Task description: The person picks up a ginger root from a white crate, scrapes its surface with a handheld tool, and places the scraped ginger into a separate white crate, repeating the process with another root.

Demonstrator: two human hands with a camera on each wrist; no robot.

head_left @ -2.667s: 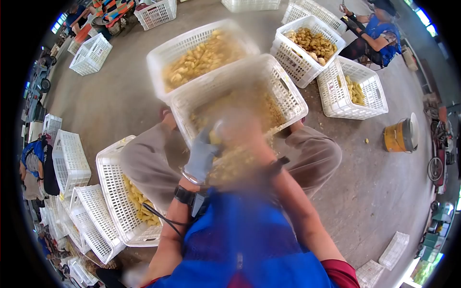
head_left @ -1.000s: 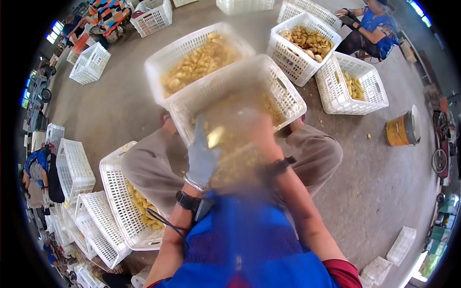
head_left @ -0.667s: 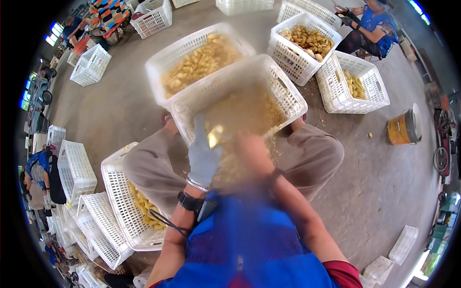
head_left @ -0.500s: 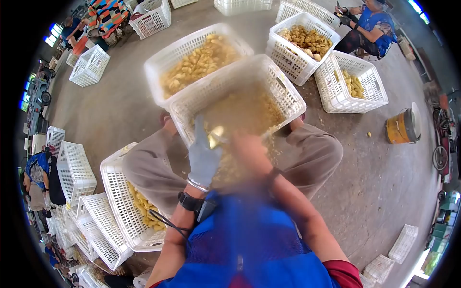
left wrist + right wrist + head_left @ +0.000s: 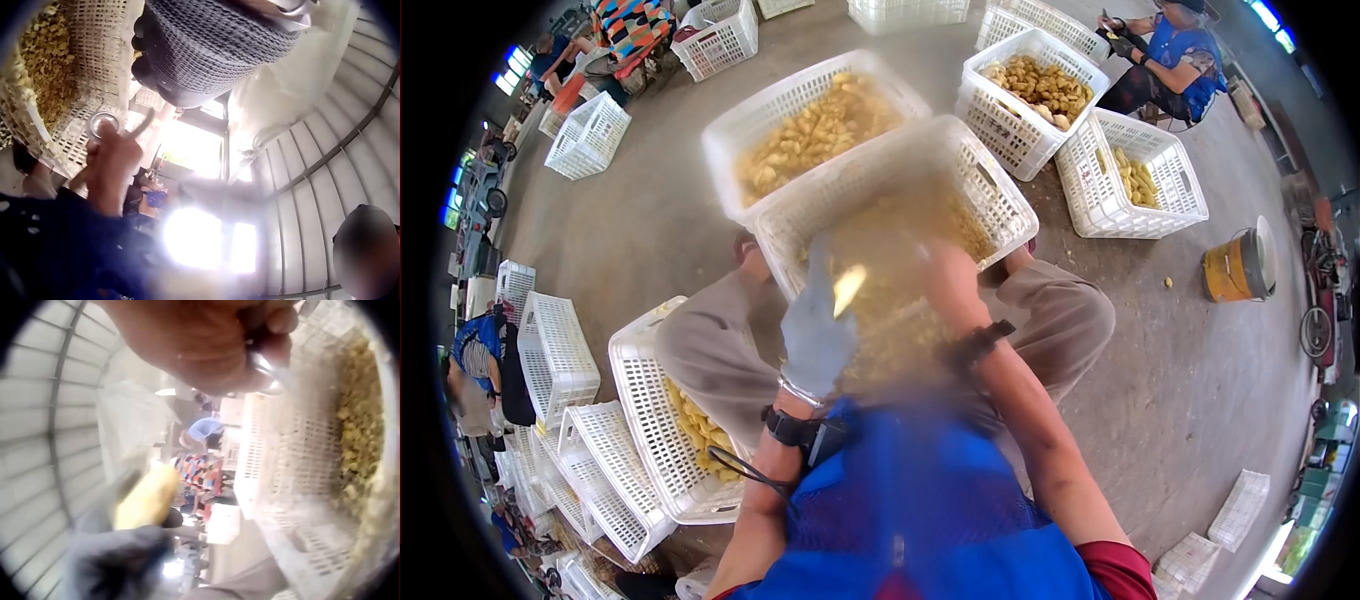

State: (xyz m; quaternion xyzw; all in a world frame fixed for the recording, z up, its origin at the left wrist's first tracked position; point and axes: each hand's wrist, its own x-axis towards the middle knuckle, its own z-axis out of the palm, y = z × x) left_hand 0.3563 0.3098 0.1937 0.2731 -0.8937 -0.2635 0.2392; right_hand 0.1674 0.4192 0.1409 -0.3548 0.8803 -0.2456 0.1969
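Observation:
My left hand (image 5: 815, 340), in a grey knitted glove, grips a pale yellow piece (image 5: 849, 288) that looks like peeled ginger. In the right wrist view the gloved fingers wrap the lower part of the ginger piece (image 5: 148, 497), and its rounded end sticks out. My bare right hand (image 5: 950, 285) is to the right of it, blurred in the head view. Its fingers curl round a shiny metal tool (image 5: 267, 369), which shows a ring-shaped end (image 5: 103, 125) in the left wrist view. Both hands are over the near edge of a white crate (image 5: 990, 180) with yellow scraps in it.
Another white crate (image 5: 725, 150) of yellow pieces stands just beyond. More filled crates (image 5: 1010, 125) are at the far right, and one (image 5: 635, 400) is by my left leg. A yellow bucket (image 5: 1230, 270) stands on the floor at right. A seated person (image 5: 1180, 60) works farther off.
My right hand was close beside the ginger piece half a second ago and has moved away, up and to the right. My left hand has tilted slightly, turning the piece.

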